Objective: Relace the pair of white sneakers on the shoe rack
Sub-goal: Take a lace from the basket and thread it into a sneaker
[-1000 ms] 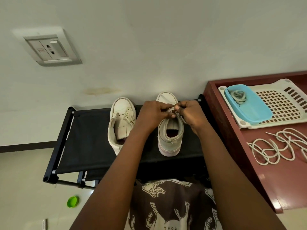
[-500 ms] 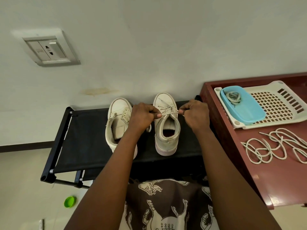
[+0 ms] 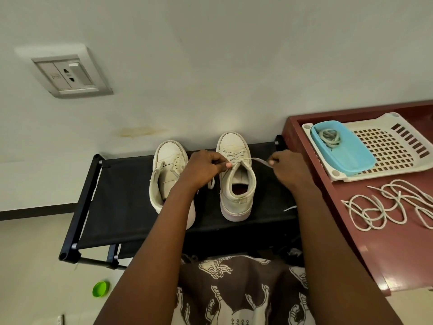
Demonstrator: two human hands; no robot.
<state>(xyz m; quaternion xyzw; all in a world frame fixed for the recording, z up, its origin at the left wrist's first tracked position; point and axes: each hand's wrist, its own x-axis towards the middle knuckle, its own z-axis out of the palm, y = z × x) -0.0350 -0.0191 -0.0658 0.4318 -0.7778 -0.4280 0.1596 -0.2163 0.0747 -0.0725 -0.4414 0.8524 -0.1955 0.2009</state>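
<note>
Sneaker lace (image 3: 256, 159) pinched by left grip (image 3: 206, 167) and right grip (image 3: 288, 170), blue tub (image 3: 351, 158) holding coiled lace (image 3: 329, 137)

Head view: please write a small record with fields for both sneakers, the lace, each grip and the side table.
laced sneaker: upright on shoe rack, right of the other
other sneaker: beside it, no lace visible
left grip: pinches lace at top eyelets
right grip: pinches lace end, stretched rightward
side table: loose laces, blue tub on white basket
</note>
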